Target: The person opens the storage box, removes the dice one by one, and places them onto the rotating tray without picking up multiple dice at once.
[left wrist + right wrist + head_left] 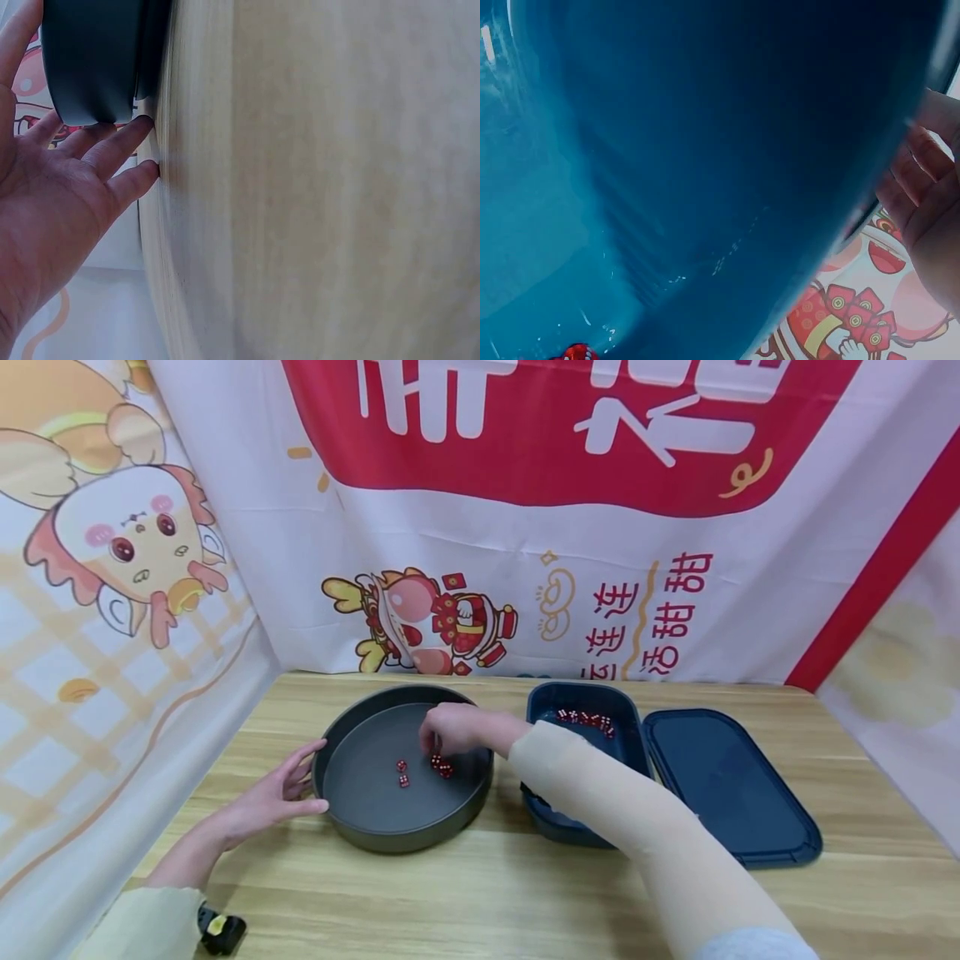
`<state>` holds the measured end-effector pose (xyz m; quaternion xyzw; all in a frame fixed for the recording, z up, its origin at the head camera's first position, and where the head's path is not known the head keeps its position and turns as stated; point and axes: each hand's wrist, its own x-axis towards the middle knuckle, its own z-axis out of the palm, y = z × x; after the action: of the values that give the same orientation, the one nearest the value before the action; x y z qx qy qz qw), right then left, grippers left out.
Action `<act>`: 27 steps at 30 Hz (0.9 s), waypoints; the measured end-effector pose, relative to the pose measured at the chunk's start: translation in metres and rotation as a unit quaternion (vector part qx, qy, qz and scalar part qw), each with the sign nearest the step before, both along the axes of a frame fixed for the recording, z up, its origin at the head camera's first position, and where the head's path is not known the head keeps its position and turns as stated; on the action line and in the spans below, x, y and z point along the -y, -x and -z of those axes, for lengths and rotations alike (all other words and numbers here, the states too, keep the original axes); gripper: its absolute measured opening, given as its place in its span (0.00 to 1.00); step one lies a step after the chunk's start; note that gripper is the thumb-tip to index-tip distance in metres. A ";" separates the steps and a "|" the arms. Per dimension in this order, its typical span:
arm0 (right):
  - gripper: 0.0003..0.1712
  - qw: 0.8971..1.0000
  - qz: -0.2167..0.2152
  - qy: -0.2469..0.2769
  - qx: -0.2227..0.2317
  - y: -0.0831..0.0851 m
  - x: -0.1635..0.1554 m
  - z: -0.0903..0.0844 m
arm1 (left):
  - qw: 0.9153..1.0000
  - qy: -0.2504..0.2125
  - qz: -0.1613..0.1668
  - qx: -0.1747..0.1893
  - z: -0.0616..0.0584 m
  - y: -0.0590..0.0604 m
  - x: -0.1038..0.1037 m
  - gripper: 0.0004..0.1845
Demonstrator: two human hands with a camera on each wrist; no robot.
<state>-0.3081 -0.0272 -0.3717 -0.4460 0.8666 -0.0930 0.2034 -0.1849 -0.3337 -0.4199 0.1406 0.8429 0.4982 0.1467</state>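
The left hand lies flat and loose against the round pan to keep it steady. The right hand reaches into the pan, fingers pinching red dice near the bench's back edge.

The head view looks down from above at the table. The left wrist view sits close against the pan; the right, inside the box.

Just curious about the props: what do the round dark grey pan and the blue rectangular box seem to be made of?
Round dark grey pan: probably coated metal, judging by its thin wall and matte sheen. Blue rectangular box: likely plastic, with rounded moulded corners and a glossy inside.
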 end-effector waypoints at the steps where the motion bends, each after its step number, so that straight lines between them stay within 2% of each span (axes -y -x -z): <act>1: 0.10 1.000 0.000 0.001 -0.003 0.000 -0.001 0.000 | 1.000 0.001 0.000 0.001 0.001 0.000 0.000 0.50; 8: 0.08 1.000 -0.004 0.024 -0.004 -0.001 -0.018 -0.005 | 1.000 0.013 -0.007 0.003 0.003 0.001 0.001 0.49; 15: 0.11 0.998 -0.011 0.053 0.020 -0.006 -0.041 -0.022 | 1.000 0.014 -0.008 -0.001 0.004 0.001 0.002 0.49; 22: 0.11 0.996 -0.019 0.084 0.011 -0.014 -0.070 -0.037 | 1.000 0.009 -0.007 0.009 0.004 0.000 0.002 0.50; 27: 0.11 0.994 -0.008 0.102 0.023 -0.019 -0.093 -0.045 | 1.000 0.006 -0.008 0.013 0.003 -0.001 0.001 0.50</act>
<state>-0.2893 0.0658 -0.3264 -0.4692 0.8441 -0.1895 0.1773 -0.1843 -0.3348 -0.4230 0.1270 0.8449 0.4962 0.1545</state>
